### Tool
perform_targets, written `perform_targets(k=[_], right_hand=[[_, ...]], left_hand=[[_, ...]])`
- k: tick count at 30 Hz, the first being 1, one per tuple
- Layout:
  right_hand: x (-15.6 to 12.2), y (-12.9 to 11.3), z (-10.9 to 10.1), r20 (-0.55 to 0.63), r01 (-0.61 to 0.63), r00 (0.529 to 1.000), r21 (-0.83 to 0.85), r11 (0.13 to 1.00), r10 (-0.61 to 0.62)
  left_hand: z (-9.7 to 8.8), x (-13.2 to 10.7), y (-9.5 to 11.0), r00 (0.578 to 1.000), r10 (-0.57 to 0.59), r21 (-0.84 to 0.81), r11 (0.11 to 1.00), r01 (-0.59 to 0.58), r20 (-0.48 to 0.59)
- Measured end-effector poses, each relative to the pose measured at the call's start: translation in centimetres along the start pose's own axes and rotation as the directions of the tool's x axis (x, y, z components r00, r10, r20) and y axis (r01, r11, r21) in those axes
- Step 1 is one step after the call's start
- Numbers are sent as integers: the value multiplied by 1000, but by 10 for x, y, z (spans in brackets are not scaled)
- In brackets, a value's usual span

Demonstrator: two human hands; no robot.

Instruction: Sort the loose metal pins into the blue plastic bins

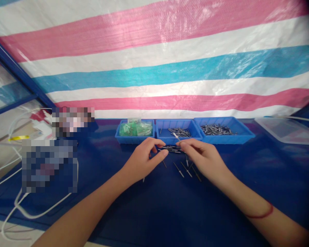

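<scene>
Between the thumb and fingers of my right hand (pixel 202 156) is a blind rivet (pixel 175 136), its pale end pointing up and left in front of the middle blue bin (pixel 162 138). My left hand (pixel 145 157) is beside a small pile of rivets (pixel 172 149) on the dark blue table, thumb and index finger apart with nothing seen between them. Several loose rivets (pixel 179 169) lie nearer to me, partly below my right hand. More rivets (pixel 180 132) fill part of the middle bin.
The left blue bin (pixel 134 140) holds green plastic packets (pixel 136 129). Dark rivets (pixel 216 129) lie in the right blue bin (pixel 243 134). A clear plastic lid (pixel 285 129) rests at far right. White cables (pixel 41 215) loop across the left side; a striped sheet (pixel 154 75) hangs behind.
</scene>
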State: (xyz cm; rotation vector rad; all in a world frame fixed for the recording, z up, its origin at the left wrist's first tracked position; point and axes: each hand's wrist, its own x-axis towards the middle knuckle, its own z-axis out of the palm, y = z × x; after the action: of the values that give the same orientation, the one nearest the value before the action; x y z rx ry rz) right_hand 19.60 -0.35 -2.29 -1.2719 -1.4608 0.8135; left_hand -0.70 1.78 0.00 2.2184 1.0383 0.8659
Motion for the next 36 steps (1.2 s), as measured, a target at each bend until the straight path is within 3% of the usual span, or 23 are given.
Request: perform_targets(k=[2, 5, 9, 12, 14, 17, 21, 24, 27, 31, 36], right_hand=[[8, 3, -11, -114, -141, 979, 205, 969, 167], [21, 7, -32, -220, -202, 914, 482, 852, 341], [30, 9, -52, -228, -257, 851, 607, 752, 474], [29, 5, -50, -172, -310, 831, 646, 697, 529], [25, 1, -44, -132, -332, 846, 628, 704, 517], [18, -6, -32, -96, -317, 897, 538, 781, 431], [10, -8, -19, -61, -278, 949, 308, 910, 311], [3, -8, -9, 12, -178, 984, 29, 984, 178], [-6, -9, 1, 123, -63, 989, -121, 991, 78], [-15, -15, 11, 155, -62, 985, -92, 994, 76], [-17, -19, 13, 117, -53, 992, -28, 998, 56]], left_hand=[[-12, 2, 2, 997, 9, 121, 992, -18, 73], [-25, 5, 0, 984, -3, 280, 959, -48, 179], [-38, 5, -5, 967, -73, 408, 912, -34, 245], [-49, 1, -6, 920, -193, 432, 901, 29, 341], [-55, -3, -5, 857, -302, 446, 890, 97, 418], [-60, -9, -4, 765, -430, 506, 848, 160, 479], [-59, -9, -4, 725, -488, 556, 813, 173, 487], [-55, -4, -4, 746, -417, 506, 853, 126, 518], [-45, 0, -2, 830, -252, 347, 935, 76, 497], [-23, 2, 4, 918, -94, 76, 995, 70, 386], [1, -3, 7, 947, -116, -123, 980, 159, 298]])
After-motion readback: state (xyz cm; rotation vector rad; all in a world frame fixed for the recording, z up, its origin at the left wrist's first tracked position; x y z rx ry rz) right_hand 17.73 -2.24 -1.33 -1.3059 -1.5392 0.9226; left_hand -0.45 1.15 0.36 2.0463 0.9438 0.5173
